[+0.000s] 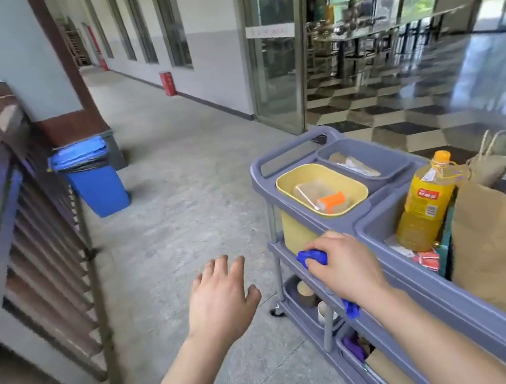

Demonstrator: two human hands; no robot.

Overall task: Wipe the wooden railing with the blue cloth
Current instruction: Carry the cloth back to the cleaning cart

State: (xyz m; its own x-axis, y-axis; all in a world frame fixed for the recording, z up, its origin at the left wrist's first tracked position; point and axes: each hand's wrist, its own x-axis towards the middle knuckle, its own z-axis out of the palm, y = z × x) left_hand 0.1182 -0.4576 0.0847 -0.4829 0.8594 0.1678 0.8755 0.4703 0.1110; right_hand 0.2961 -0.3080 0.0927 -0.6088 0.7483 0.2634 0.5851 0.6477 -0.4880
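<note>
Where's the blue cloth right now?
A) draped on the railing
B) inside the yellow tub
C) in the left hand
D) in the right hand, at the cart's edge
D: the right hand is closed on the blue cloth at the cart edge; the left hand is open and empty.

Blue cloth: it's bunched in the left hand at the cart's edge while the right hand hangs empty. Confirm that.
Wrong on the hands. The head view shows the blue cloth bunched under the right hand at the cart's edge; the left hand is the empty one, open over the floor.
</note>
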